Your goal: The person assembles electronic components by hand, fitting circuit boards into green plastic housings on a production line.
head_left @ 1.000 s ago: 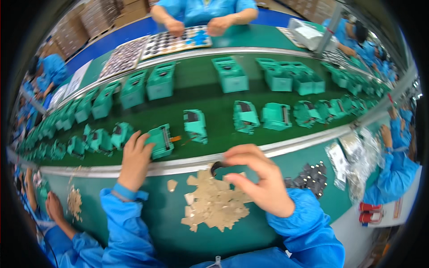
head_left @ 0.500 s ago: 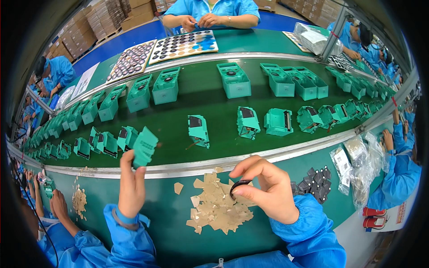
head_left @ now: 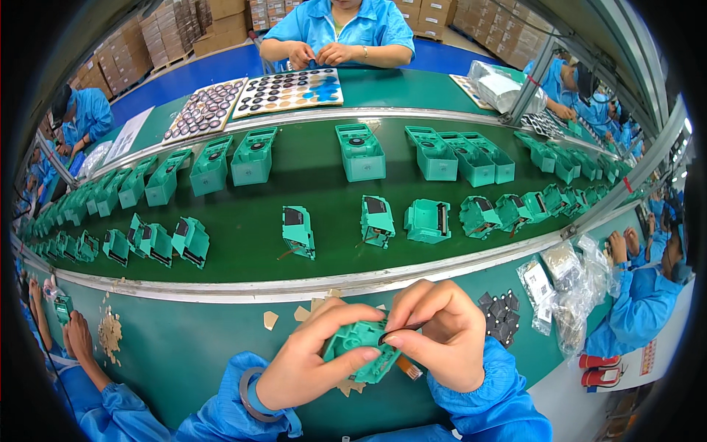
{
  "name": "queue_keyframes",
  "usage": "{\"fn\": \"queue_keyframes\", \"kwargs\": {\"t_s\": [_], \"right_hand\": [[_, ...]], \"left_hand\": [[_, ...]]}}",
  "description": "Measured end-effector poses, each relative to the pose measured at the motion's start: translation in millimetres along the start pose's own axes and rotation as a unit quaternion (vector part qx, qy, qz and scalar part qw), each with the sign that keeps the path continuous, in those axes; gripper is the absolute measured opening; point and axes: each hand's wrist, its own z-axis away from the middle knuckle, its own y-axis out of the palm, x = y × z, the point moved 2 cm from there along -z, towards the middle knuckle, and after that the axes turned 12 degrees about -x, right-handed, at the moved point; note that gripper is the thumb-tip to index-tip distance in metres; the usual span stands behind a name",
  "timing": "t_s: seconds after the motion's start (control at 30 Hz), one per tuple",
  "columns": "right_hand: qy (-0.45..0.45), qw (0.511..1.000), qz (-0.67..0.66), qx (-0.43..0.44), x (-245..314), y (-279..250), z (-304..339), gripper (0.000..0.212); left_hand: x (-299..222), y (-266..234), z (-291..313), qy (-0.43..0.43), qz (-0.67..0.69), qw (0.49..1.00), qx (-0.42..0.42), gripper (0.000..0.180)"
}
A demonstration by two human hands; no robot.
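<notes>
Head view: on the belt (head_left: 243, 225), near its far edge, an open green box (head_left: 365, 168) contains a dark round part (head_left: 359, 142). Above the bench (head_left: 199, 324), toward its belt-side edge, the left hand (head_left: 303, 362) curls around a green housing (head_left: 361, 336); at its right, the right hand (head_left: 445, 345) pinches a thin dark strip (head_left: 382, 338), long axis slanting up rightward, contact unclear.

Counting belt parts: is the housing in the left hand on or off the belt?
Off: the left hand holds the green housing over the near worktable.

Black pieces (head_left: 501, 317) on green bench (head_left: 184, 339)
</notes>
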Motion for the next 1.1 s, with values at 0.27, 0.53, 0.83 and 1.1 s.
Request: {"fn": "queue_keyframes", "kwargs": {"t_s": [0.27, 0.53, 0.83, 1.1], "right_hand": [[-0.030, 0.997, 0.074, -0.004, -10, -1, -5, 0.025], [-0.048, 0.995, 0.084, 0.001, -15, -2, -8, 0.026], [-0.076, 0.987, 0.140, 0.019, -13, -5, -7, 0.027], [-0.080, 0.987, 0.139, 0.027, -15, -10, -7, 0.019]], "left_hand": [[8, 17, 9, -0.118, 0.235, 0.963, -0.049, 0.038], [22, 24, 11, -0.114, 0.213, 0.970, -0.030, 0.036], [21, 32, 12, -0.130, 0.244, 0.959, -0.062, 0.032], [27, 36, 10, -0.115, 0.216, 0.967, -0.073, 0.029]]}}
